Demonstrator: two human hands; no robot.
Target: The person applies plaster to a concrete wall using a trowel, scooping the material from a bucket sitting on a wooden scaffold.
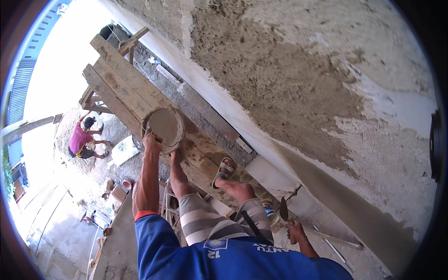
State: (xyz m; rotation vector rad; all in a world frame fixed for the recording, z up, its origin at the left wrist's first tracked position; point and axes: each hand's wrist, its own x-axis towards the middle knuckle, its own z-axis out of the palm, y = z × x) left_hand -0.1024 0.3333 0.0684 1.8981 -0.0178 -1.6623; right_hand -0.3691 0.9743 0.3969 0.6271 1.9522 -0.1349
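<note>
A round bucket holding smooth grey wet mortar stands on the wooden planks ahead of my feet. My left hand, its arm stretched forward, is closed on the bucket's near left rim. Low on the right, my right hand is wrapped round the handle of a pointed trowel, whose blade points up and away from me. Beside the trowel blade sits a small tub with a blue and white label. One sandalled foot rests on the planks; the other is partly hidden behind the bucket and my left arm.
Wooden scaffold planks run to the far left, high above the ground. Along the right rises a wall with rough, damp plaster. Below left, a person in a pink shirt crouches near a white sack.
</note>
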